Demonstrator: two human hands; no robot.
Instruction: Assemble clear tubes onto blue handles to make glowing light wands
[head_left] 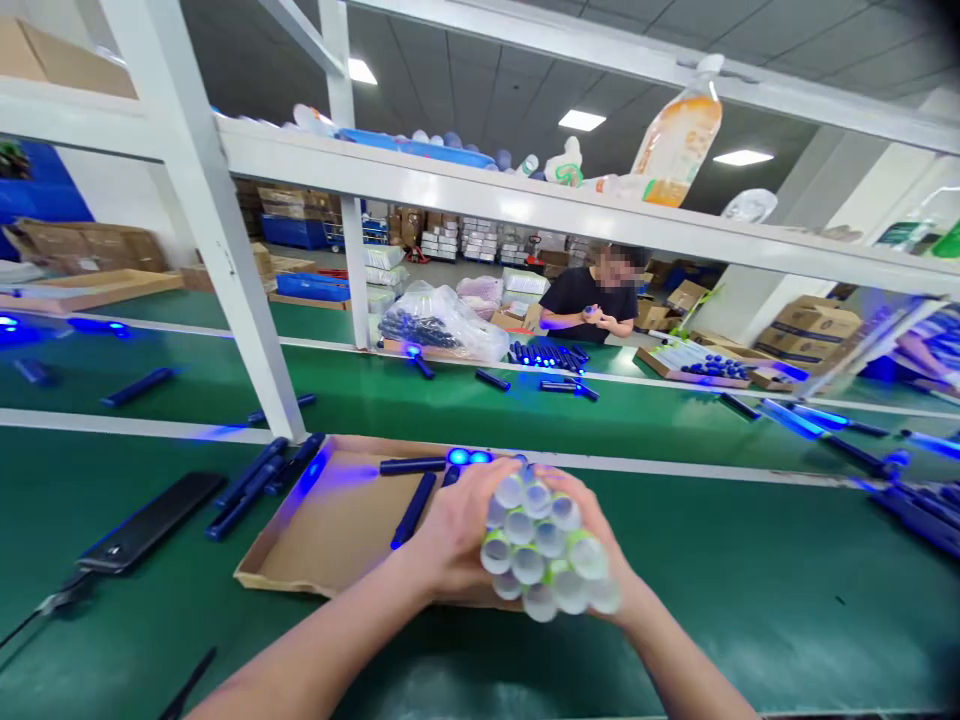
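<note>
A bundle of translucent plastic tubes (529, 565), their round ends facing me, is gripped between both my hands. On its left side my left hand (461, 525) is wrapped around it, and my right hand (600, 525) clasps the other side. The bundle is above the right part of a shallow cardboard tray (322, 545). Inside that tray lie a few dark blue flashlights (414, 508), and two blue lights glow at its back edge. Several more dark flashlights (247, 490) lie along the tray's left side.
A black strap-like object (150, 525) lies at left. Beyond a white strip runs a green belt (360, 395) with scattered lit flashlights. A white post (217, 230) and overhead shelf (480, 190) stand close. Across the bench, a person (589, 300) handles something; another cardboard tray (694, 365) sits there.
</note>
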